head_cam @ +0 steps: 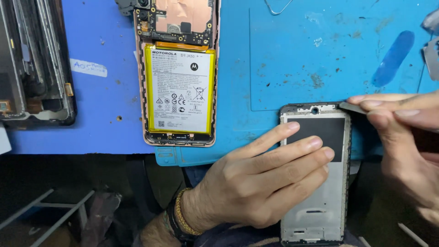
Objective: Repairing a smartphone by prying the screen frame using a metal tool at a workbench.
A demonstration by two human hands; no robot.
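Our left hand (256, 183) presses flat, ungripping, on the bare phone frame (315, 215); right hand (402, 137) pinches a thin blade (352, 107) at its 1 o'clock corner; scraping looks barely begun.

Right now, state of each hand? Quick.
Left hand: open, fingers flat on the phone frame, pinning it.
Right hand: closed, pinching a thin flat tool at the frame's top corner.

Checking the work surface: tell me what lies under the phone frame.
The phone frame rests partly on the blue mat, its lower end overhanging. The left hand presses it; anything beneath is hidden.
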